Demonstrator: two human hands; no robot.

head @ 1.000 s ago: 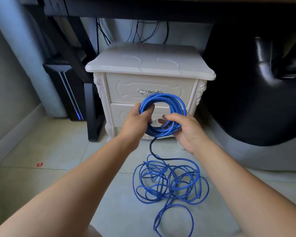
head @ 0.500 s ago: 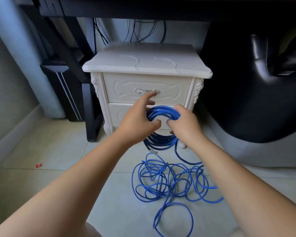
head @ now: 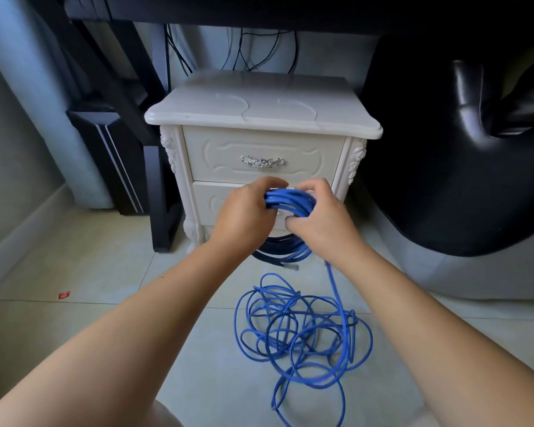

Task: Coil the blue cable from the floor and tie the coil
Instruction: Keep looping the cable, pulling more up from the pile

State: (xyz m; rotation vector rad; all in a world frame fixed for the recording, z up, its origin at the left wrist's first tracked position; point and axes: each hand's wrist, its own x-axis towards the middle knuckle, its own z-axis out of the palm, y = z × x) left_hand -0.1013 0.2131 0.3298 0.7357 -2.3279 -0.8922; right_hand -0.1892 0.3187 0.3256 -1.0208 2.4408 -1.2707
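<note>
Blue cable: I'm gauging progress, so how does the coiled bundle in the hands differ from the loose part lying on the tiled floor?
The coiled blue cable bundle is packed in tight loops; the loose blue cable heap sprawls in uneven, overlapping loops. The bundle is held up, gripped by the left hand and right hand; the heap lies flat on the tiled floor. Both are one cable, joined by a strand below the right hand.
</note>
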